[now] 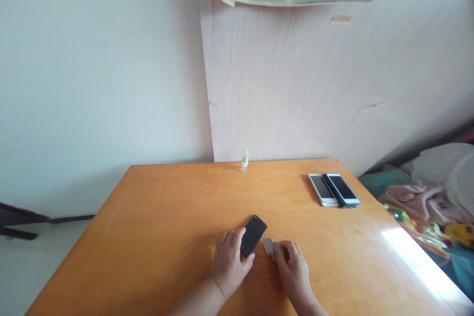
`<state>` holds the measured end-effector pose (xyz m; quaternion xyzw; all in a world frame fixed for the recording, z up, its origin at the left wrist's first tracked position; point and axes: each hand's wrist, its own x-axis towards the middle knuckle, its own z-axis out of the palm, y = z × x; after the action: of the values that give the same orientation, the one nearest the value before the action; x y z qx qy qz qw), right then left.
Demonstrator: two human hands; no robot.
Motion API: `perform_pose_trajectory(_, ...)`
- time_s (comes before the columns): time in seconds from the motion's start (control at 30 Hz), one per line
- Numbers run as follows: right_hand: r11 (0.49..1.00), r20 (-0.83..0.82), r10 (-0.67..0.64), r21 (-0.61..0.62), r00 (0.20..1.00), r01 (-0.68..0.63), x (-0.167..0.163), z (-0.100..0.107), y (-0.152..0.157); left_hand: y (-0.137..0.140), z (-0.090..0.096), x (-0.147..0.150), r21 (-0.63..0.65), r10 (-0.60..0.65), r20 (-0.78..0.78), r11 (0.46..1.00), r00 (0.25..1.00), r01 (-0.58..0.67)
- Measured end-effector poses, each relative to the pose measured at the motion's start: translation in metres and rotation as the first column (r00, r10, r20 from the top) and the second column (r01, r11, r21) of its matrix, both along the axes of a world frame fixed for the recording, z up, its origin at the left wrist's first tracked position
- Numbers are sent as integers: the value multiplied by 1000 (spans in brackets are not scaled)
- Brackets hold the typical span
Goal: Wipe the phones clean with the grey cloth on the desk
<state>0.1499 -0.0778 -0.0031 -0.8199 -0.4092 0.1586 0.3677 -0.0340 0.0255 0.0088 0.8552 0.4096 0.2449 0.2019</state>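
A black smartphone (254,235) lies at a slant in front of me, with its dark screen facing up. My left hand (230,257) grips it at its lower left side, fingers along one edge and thumb at the bottom end. Just to the right, my right hand (292,265) is closed in a pinch on a small light grey cloth (270,247). The cloth sticks out to the left of the fingers, near the phone but apart from it. Part of the cloth is hidden inside the hand.
A small clear dropper bottle (244,163) with a green top stands at the table's (166,207) back edge. At the back right lie a white phone (322,190) and a phone in a dark blue case (341,189). Bedding (425,197) is beyond the right edge.
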Motion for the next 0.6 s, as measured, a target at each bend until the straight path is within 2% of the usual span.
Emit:
perform_pose_trajectory(0.1,989,-28,-138,39,990,139,11,-4,-9,-3,-2,8,-13,-9,-47,1000,999,8)
perform_pose_trajectory(0.23,987,-23,-138,76,990,139,17,-6,-14,-6,-6,5,-3,-7,-114,1000,993,7)
perform_pose_trajectory(0.33,988,35,-113,112,993,109,20,-2,-4,-7,-4,-3,23,41,-155,999,987,-38)
perform_pose_trajectory(0.4,988,98,-72,141,993,58,21,2,9,-8,-1,-6,42,60,-172,998,983,-54)
perform_pose_trajectory(0.5,985,227,50,151,973,-86,11,6,24,-8,1,-7,53,59,-184,997,981,-50)
perform_pose_trajectory(0.6,943,392,278,61,877,-326,-16,4,20,-9,-1,-7,56,46,-178,998,983,-36)
